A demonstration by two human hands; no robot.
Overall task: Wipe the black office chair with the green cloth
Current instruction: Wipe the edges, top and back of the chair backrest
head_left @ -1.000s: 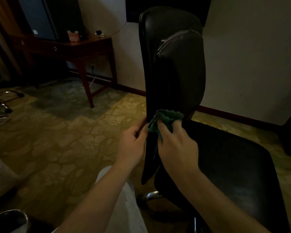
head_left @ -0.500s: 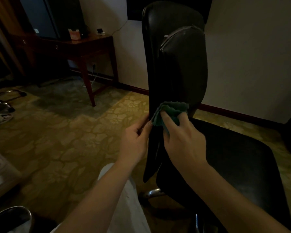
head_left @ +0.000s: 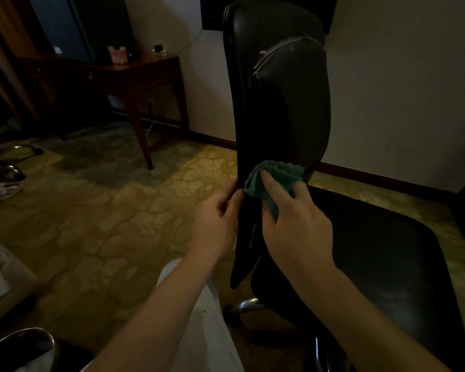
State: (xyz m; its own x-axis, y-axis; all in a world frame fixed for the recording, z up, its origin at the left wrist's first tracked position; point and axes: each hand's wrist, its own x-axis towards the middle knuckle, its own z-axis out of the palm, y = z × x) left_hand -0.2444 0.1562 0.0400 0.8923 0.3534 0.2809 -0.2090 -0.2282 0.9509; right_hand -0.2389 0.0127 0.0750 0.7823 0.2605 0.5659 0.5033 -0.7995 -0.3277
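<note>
patterned carpet lies under the black office chair, whose backrest edge the left grip pinches, seemingly to steady it, while the right grip clutches the green cloth, pressing it low on the backrest.

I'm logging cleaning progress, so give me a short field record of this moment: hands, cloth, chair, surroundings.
stage: wiping under way, low on the backrest
object: black office chair
green cloth: bunched, pressed against the lower backrest
right hand: holds the cloth against the backrest
left hand: grips the backrest's edge beside the cloth
background: wooden desk by the wall, patterned carpet
</note>
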